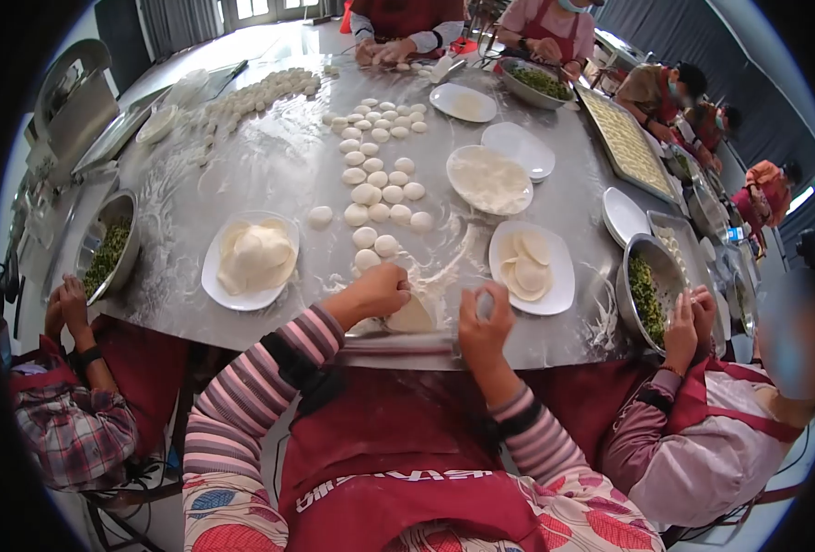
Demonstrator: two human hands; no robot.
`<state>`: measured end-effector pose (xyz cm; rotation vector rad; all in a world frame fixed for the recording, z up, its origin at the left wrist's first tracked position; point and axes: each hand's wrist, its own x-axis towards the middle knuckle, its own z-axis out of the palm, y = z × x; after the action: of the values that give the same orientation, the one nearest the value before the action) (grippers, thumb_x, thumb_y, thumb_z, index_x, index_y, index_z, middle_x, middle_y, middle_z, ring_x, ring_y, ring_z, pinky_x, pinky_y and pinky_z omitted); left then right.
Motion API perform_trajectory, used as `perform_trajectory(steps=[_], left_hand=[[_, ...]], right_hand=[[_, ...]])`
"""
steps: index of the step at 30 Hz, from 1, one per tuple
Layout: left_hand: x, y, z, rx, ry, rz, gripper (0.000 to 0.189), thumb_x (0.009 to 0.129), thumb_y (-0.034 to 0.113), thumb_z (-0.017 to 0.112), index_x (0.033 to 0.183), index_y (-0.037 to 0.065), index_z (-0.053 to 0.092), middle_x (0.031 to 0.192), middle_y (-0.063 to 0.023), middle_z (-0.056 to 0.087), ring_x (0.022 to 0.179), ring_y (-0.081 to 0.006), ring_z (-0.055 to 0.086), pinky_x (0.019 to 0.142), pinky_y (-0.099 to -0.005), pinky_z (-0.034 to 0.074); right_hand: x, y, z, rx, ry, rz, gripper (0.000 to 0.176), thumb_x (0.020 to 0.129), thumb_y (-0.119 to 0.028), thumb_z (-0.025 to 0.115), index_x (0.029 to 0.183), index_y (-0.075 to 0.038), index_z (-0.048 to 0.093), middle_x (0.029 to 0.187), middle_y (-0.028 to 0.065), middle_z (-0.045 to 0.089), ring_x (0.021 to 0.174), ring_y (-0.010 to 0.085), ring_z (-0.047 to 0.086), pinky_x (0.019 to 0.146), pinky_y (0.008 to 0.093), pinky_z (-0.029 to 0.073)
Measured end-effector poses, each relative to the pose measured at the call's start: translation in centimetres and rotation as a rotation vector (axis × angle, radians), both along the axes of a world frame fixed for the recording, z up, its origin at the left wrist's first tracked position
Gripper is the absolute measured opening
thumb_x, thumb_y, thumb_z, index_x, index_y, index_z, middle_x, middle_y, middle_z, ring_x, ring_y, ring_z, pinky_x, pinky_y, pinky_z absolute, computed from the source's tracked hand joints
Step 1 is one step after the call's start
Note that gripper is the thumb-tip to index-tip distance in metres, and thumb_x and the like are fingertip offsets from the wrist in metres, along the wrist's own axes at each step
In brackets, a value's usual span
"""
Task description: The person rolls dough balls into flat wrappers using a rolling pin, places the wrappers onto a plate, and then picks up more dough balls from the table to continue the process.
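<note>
Two hands at the near edge of the surface [279,175]; left hand [380,290] curled, pinching a flat dough round [414,317]; right hand [483,327] closed round what looks like a small rolling pin [486,303]; judged: roll lightly, turn evenly; dough balls [377,179] beyond.

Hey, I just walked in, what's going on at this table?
The camera wearer's left hand grips the edge of a flattened dough disc at the near edge of the metal table. The right hand is beside it, closed on something pale. Dough balls lie in rows ahead, and rolled wrappers sit stacked to the right. Other people around the table work with green filling.
</note>
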<state>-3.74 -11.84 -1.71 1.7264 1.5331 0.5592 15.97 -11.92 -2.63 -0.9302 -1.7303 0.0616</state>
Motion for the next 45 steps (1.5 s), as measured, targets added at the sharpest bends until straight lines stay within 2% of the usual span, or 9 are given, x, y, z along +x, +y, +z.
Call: perform_trajectory(steps=[2,9,14,21,23,29,38,39,45], left_hand=[[-0.2,-0.8,-0.1,-0.023,-0.023,0.01,0.023,0.073,0.018,0.061,0.079,-0.004,0.06,0.068,-0.0161,0.061,0.062,-0.024,0.059,0.059,-0.0357,0.045],[-0.1,-0.4,1.3,0.049,0.155,0.057,0.025,0.074,0.022,0.06,0.072,-0.003,0.057,0.066,-0.0193,0.059,0.062,-0.0279,0.059,0.058,-0.0377,0.044],[0.2,-0.3,0.5,0.141,0.173,-0.022,0.024,0.077,0.021,0.059,0.072,-0.002,0.057,0.065,-0.0182,0.057,0.061,-0.0273,0.057,0.057,-0.0377,0.043],[8.0,6.1,5.1,0.114,-0.333,-0.232,0.023,0.08,0.022,0.058,0.078,-0.001,0.055,0.068,-0.0078,0.056,0.062,-0.014,0.051,0.055,-0.0305,0.04],[8.9,8.0,6.3,-0.017,-0.637,-0.056,0.026,0.08,0.025,0.059,0.079,-0.001,0.055,0.069,-0.004,0.056,0.064,-0.0099,0.051,0.054,-0.0273,0.04],[0.4,5.0,3.7,0.261,0.65,0.095,0.014,0.074,0.012,0.054,0.086,0.004,0.053,0.091,-0.0198,0.056,0.088,-0.0391,0.054,0.072,-0.0463,0.043],[-1.0,4.1,1.8,0.305,0.383,0.006,0.017,0.064,0.015,0.063,0.074,0.004,0.056,0.08,-0.0164,0.056,0.087,-0.0339,0.055,0.069,-0.0438,0.044],[-1.1,4.2,0.1,0.474,0.254,-0.008,0.02,0.062,0.017,0.065,0.064,0.004,0.05,0.064,-0.0137,0.052,0.066,-0.0323,0.052,0.059,-0.0401,0.04],[0.3,0.5,0.9,0.154,0.061,0.01,0.017,0.064,0.012,0.067,0.067,0.001,0.054,0.064,-0.0117,0.056,0.061,-0.0214,0.056,0.056,-0.0334,0.044]], right_hand=[[0.7,-2.4,0.8,-0.196,0.196,0.065,0.023,0.073,0.0,0.063,0.09,-0.004,0.049,0.071,0.0143,0.054,0.058,0.0297,0.055,0.053,0.0366,0.044],[-3.6,5.1,1.4,-0.103,0.126,0.058,0.025,0.072,-0.001,0.065,0.09,-0.004,0.049,0.072,0.0163,0.055,0.059,0.0353,0.056,0.051,0.0405,0.043],[0.7,-0.7,0.7,0.138,-0.047,-0.023,0.025,0.072,0.0,0.065,0.09,-0.004,0.049,0.07,0.0133,0.054,0.056,0.0325,0.056,0.049,0.0372,0.044],[1.8,-3.8,1.1,-0.161,0.198,0.108,0.023,0.073,0.0,0.066,0.088,-0.005,0.049,0.068,0.0121,0.055,0.055,0.0294,0.058,0.05,0.0337,0.045],[1.8,-3.5,1.2,-0.168,0.195,0.122,0.023,0.073,-0.001,0.066,0.088,-0.005,0.049,0.068,0.0121,0.055,0.055,0.0286,0.058,0.05,0.0328,0.045],[2.1,-3.8,1.2,-0.225,0.244,0.147,0.022,0.073,-0.001,0.066,0.089,-0.004,0.05,0.069,0.012,0.055,0.055,0.028,0.057,0.049,0.0316,0.044],[2.0,-3.9,1.3,-0.154,0.231,0.144,0.021,0.073,-0.002,0.066,0.087,-0.004,0.05,0.069,0.0118,0.055,0.055,0.0282,0.057,0.049,0.0316,0.044],[1.9,-4.1,1.3,-0.166,0.225,0.167,0.021,0.073,-0.002,0.066,0.087,-0.004,0.05,0.069,0.0118,0.055,0.055,0.0282,0.057,0.049,0.0316,0.044],[1.5,-2.8,2.9,-0.063,0.134,0.188,0.023,0.072,0.001,0.067,0.086,-0.005,0.05,0.067,0.0107,0.055,0.054,0.027,0.057,0.049,0.0318,0.044]])
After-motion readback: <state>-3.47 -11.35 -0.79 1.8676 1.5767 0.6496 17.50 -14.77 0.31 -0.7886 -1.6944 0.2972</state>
